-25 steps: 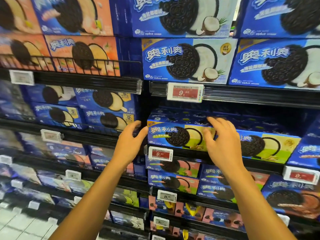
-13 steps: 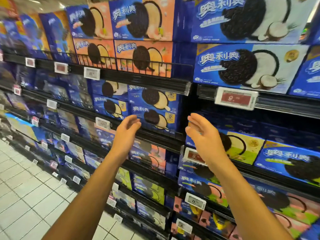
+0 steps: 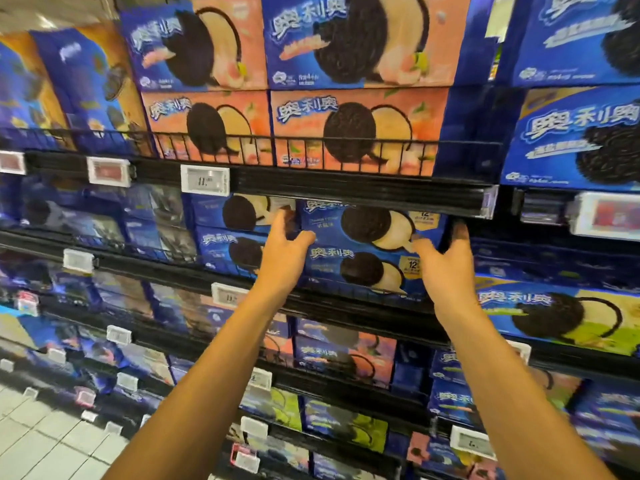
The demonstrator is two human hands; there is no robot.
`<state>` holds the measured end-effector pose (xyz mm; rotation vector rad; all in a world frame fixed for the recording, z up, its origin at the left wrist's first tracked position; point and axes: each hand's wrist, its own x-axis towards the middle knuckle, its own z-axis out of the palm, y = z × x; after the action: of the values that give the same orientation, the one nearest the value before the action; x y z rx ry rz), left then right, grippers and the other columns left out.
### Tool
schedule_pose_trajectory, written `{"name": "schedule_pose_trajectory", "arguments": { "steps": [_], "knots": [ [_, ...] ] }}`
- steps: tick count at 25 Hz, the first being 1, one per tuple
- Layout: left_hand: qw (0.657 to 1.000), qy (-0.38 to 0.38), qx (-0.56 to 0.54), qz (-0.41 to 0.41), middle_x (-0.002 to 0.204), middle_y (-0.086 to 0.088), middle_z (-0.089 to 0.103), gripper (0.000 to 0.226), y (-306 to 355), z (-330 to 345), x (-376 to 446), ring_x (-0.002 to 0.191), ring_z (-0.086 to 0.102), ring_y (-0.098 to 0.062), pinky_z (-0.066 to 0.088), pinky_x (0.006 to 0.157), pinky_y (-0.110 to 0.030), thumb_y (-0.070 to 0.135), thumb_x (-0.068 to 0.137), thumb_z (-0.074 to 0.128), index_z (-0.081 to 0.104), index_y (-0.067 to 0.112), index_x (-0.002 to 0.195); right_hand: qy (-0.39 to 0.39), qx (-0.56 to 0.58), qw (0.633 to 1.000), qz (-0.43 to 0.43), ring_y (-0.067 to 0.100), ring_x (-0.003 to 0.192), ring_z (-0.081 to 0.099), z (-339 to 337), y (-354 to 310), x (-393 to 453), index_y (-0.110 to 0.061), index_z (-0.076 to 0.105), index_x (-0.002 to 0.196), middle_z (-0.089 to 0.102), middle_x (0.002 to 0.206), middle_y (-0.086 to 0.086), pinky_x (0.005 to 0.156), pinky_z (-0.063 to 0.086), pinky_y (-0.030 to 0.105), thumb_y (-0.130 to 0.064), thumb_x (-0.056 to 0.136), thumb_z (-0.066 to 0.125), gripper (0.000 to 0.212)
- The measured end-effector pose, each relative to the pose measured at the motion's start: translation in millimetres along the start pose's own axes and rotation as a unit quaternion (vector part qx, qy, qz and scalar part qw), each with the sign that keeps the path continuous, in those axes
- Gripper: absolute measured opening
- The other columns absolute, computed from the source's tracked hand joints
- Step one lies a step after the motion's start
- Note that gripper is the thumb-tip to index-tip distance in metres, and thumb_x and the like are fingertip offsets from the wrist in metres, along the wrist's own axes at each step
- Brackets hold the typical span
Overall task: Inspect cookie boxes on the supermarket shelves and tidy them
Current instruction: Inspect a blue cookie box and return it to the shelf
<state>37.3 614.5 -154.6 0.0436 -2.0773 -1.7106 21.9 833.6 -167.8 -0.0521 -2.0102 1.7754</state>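
neither grip has anything yet: left hand (image 3: pixel 284 252) spread, fingers loose, at the left edge of the stacked blue cookie boxes (image 3: pixel 367 249) on the middle shelf (image 3: pixel 346 308); right hand (image 3: pixel 446 268) spread at their right edge. looks like a reach; next, clasp both sides and square them.

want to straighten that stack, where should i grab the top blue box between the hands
Take the top blue box by its two short ends, one hand per side, coming straight from the front. It lies flat on another blue box with its long face outward, under a low shelf edge, so top access looks tight. The left hand and right hand already flank it, open.
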Motion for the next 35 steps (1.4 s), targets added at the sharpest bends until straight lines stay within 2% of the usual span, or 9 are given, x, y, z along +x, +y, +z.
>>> {"name": "schedule_pose_trajectory", "arguments": {
  "steps": [2,4,6,9,12,16,23,28,35],
  "knots": [
    [1.0,-0.028,-0.002,0.002,0.139,0.011,0.05,0.051,-1,0,5,0.123,0.051,-0.006,0.038,0.102,-0.031,0.016,0.096,0.056,0.038,0.013,0.144,0.008,-0.016,1.0,-0.009,0.027,0.119,0.054,4,-1,2,-0.014,0.037,0.15,0.055,0.14,0.008,0.083,0.046,0.032,-0.022,0.096,0.062,0.06],
    [0.999,-0.043,-0.015,0.016,0.124,0.009,0.058,0.038,0,1,8,0.112,0.057,-0.008,0.042,0.094,-0.033,0.012,0.096,0.055,0.047,0.012,0.133,0.011,-0.027,0.999,-0.013,0.029,0.123,0.055,5,-1,4,-0.012,0.041,0.148,0.057,0.139,0.01,0.09,0.049,0.038,-0.021,0.099,0.06,0.054],
    [0.998,-0.046,-0.033,0.023,0.129,-0.004,0.059,0.036,0,1,11,0.119,0.056,-0.022,0.044,0.101,-0.041,0.008,0.095,0.054,0.051,0.009,0.131,0.019,-0.044,0.999,-0.024,0.027,0.125,0.055,4,0,1,-0.011,0.044,0.145,0.059,0.138,0.008,0.1,0.048,0.043,-0.024,0.1,0.059,0.05],
    [0.997,-0.045,-0.059,0.021,0.135,-0.01,0.057,0.04,0,0,9,0.124,0.053,-0.025,0.041,0.108,-0.044,0.006,0.096,0.053,0.051,0.008,0.136,0.036,-0.025,0.998,-0.049,0.012,0.107,0.063,-1,1,-6,-0.024,0.057,0.123,0.067,0.112,-0.009,0.087,0.05,0.026,-0.024,0.099,0.06,0.024],
    [0.994,-0.036,-0.093,0.04,0.134,-0.008,0.057,0.036,3,0,6,0.118,0.057,-0.016,0.045,0.105,-0.035,0.002,0.095,0.052,0.056,0.013,0.129,0.036,-0.006,0.998,-0.059,-0.01,0.088,0.061,-6,-3,-14,-0.04,0.058,0.104,0.065,0.1,-0.02,0.071,0.045,0.005,-0.023,0.099,0.059,0.018],
    [0.991,-0.002,-0.135,0.021,0.135,0.001,0.055,0.044,-5,1,-9,0.109,0.057,-0.004,0.047,0.084,-0.012,0.004,0.095,0.054,0.052,0.022,0.135,0.013,0.019,0.999,-0.044,-0.011,0.089,0.062,-17,-2,-28,-0.039,0.059,0.108,0.065,0.102,-0.023,0.066,0.045,0.004,-0.029,0.099,0.06,0.014],
    [0.976,0.031,-0.216,-0.007,0.126,0.003,0.066,0.036,-21,1,-57,0.11,0.064,-0.013,0.051,0.08,-0.026,0.006,0.097,0.052,0.064,0.032,0.118,-0.039,0.063,0.997,-0.024,-0.004,0.096,0.064,-49,8,-49,-0.031,0.057,0.126,0.067,0.11,-0.018,0.072,0.05,0.012,-0.036,0.09,0.071,0.039],
    [0.943,0.0,-0.33,-0.046,0.137,-0.004,0.061,0.047,-29,5,-91,0.117,0.062,-0.013,0.05,0.085,-0.024,0.014,0.093,0.056,0.051,0.016,0.14,-0.02,0.138,0.99,0.018,0.017,0.108,0.067,-69,22,-70,-0.031,0.053,0.138,0.066,0.121,-0.004,0.085,0.057,0.036,-0.039,0.086,0.072,0.056],
    [0.926,-0.006,-0.378,-0.009,0.121,-0.001,0.07,0.032,-31,22,-132,0.108,0.067,-0.014,0.055,0.08,-0.023,0.014,0.086,0.059,0.07,0.022,0.115,-0.018,0.192,0.981,0.036,0.015,0.105,0.068,-96,37,-101,-0.036,0.061,0.132,0.071,0.123,-0.007,0.083,0.052,0.032,-0.053,0.072,0.071,0.063]
  ]
}}
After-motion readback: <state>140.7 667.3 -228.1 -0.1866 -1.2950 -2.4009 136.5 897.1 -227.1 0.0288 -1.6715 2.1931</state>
